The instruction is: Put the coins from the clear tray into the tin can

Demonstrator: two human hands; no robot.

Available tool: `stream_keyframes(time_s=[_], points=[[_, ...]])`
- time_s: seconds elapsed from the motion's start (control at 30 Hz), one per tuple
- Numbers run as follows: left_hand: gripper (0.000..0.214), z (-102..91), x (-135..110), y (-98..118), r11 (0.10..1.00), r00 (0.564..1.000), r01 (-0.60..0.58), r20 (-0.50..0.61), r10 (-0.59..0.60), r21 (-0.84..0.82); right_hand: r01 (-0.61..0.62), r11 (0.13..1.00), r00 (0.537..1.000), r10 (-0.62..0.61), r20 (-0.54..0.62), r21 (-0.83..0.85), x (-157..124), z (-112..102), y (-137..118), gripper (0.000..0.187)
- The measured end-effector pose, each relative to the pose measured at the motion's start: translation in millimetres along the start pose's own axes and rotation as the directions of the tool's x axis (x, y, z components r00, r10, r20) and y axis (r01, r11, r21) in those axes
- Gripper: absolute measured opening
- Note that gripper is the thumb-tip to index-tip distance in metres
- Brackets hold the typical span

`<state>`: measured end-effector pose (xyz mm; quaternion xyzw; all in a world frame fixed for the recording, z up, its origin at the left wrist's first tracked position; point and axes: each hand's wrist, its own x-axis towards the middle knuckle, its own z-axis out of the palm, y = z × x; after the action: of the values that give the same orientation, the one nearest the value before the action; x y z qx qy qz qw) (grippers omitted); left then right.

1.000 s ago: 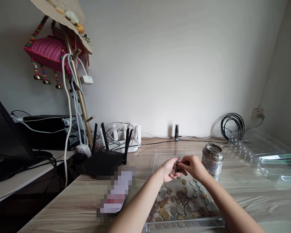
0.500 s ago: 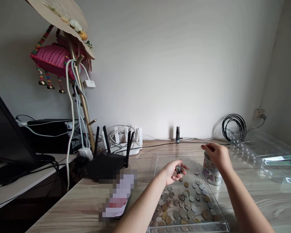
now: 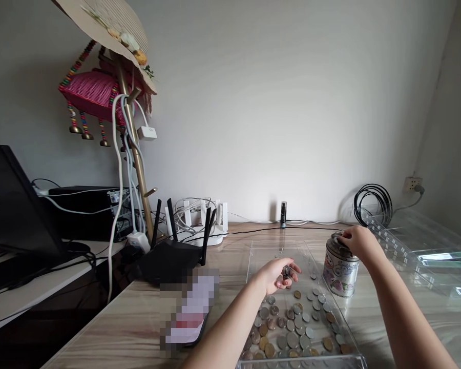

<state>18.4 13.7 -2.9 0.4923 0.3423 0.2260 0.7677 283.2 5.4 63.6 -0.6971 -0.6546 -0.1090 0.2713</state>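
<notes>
Several coins [image 3: 287, 271] rest in my left hand [image 3: 278, 274], which is cupped palm-up with fingers curled around them. It hovers above a clear plastic tray [image 3: 303, 361] with many loose silver and brass-coloured coins [image 3: 292, 339] spread over its bottom. Just right of the tray stands a round floral tin [image 3: 341, 274], upright, with a metal lid. My right hand [image 3: 361, 243] is at the top of this tin, fingertips pinched together against the lid. Whatever lies between those fingertips is hidden.
A phone with a blurred screen [image 3: 188, 318] lies left of my left forearm. Behind it sit a black router [image 3: 172, 261] and white routers with cables [image 3: 200, 225]. A small dark bottle [image 3: 283, 214] stands near the wall. Clear plastic trays [image 3: 418, 256] are at the right.
My right hand has come down from above the tin onto its lid, and the lid now shows. My left hand stays over the tray with its coins. The view has shifted slightly.
</notes>
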Motion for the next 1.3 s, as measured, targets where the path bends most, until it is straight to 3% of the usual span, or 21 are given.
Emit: stream_keyframes(time_s=[0.1,0.3,0.37,0.4,0.47,0.53,0.6,0.67,0.73,0.8,1.03,1.13,1.23,1.3], points=[[0.030,-0.1,0.5,-0.1,1.000,1.000,-0.007,-0.002,0.007,-0.017,0.077,0.997,0.992,-0.078,0.100,0.007,11.5,-2.8,2.0,0.022],[0.027,-5.0,3.4,-0.6,0.986,1.000,-0.017,-0.012,0.016,-0.168,0.135,0.988,0.979,-0.144,0.144,0.074,13.6,-5.4,3.1,0.019],[0.027,-6.0,4.6,0.2,0.970,0.998,-0.026,-0.065,0.010,-0.240,0.110,0.988,0.992,-0.116,0.049,0.104,5.6,-6.1,-1.1,0.022],[0.027,-6.0,4.9,0.9,0.961,0.996,-0.031,-0.094,0.005,-0.276,0.084,0.990,0.995,-0.078,-0.055,0.115,-0.3,-5.9,-6.4,0.024],[0.027,-5.2,4.6,2.1,0.938,0.989,-0.039,-0.145,-0.012,-0.344,0.076,0.984,0.959,-0.029,-0.280,0.160,-15.9,-2.8,-25.3,0.027],[0.028,-4.5,3.7,2.7,0.908,0.984,-0.062,-0.177,-0.014,-0.415,0.208,0.953,0.924,-0.117,-0.363,0.222,-34.8,5.1,-53.7,0.027],[0.027,-5.3,3.1,2.2,0.866,0.975,-0.117,-0.224,0.005,-0.486,0.427,0.854,0.902,-0.380,-0.205,0.298,-53.2,17.4,-85.1,0.024],[0.026,-7.5,3.2,0.9,0.835,0.957,-0.182,-0.288,0.029,-0.519,0.559,0.758,0.820,-0.566,-0.086,0.336,-67.2,31.5,-110.7,0.022],[0.026,-9.4,3.8,-0.2,0.834,0.941,-0.220,-0.335,0.044,-0.507,0.613,0.709,0.762,-0.647,-0.026,0.348,-74.8,44.3,-124.7,0.020],[0.027,-9.6,4.3,-0.5,0.848,0.944,-0.216,-0.325,0.055,-0.485,0.621,0.701,0.749,-0.663,-0.003,0.350,-76.8,53.9,-127.7,0.018],[0.013,-3.2,3.8,-0.6,0.857,0.984,-0.124,-0.173,0.041,-0.501,0.628,0.706,0.750,-0.662,-0.010,0.329,-74.1,58.0,-121.2,0.019],[0.009,-2.7,3.9,-2.0,0.855,0.985,-0.134,-0.161,0.060,-0.500,0.611,0.728,0.786,-0.605,-0.128,0.312,-66.4,42.8,-114.8,0.021],[0.017,-1.8,3.5,-1.5,0.873,0.975,-0.173,-0.204,0.087,-0.456,0.488,0.786,0.865,-0.375,-0.334,0.380,-45.5,17.1,-85.2,0.023],[0.021,-0.7,2.9,-0.1,0.886,0.960,-0.210,-0.260,0.106,-0.413,0.302,0.842,0.913,-0.120,-0.389,0.447,-28.3,-0.3,-52.8,0.026]])
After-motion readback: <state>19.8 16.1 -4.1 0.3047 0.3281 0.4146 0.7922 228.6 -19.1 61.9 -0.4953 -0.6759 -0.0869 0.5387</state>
